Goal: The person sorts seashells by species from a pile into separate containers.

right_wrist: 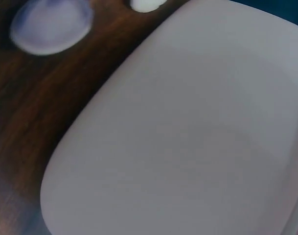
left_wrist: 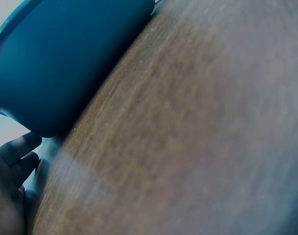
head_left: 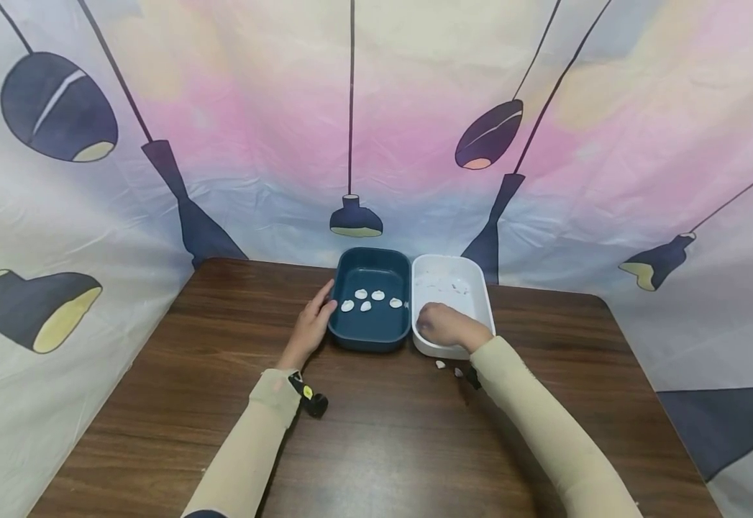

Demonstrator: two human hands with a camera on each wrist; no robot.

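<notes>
My left hand point(head_left: 310, 327) rests along the left wall of a dark blue rectangular container point(head_left: 370, 343), its fingers extended by the rim. In the left wrist view, its fingers point(left_wrist: 21, 149) reach round the corner of that container. Several white seashells point(head_left: 378, 295) lie inside it, one of them near its right wall. My right hand point(head_left: 444, 325) is inside a white container point(head_left: 485, 298) standing against the blue one, by its near left part. Its fingers are bent down, and I cannot tell whether they hold anything; the fingertips are hidden.
Two shells lie on the brown wooden table point(head_left: 363, 439) in front of the white container: a whitish shell point(head_left: 440, 365) and a purplish shell point(right_wrist: 52, 24). Small dark bits are scattered inside the white container. Behind the table hangs a cloth point(head_left: 285, 129) printed with lamps.
</notes>
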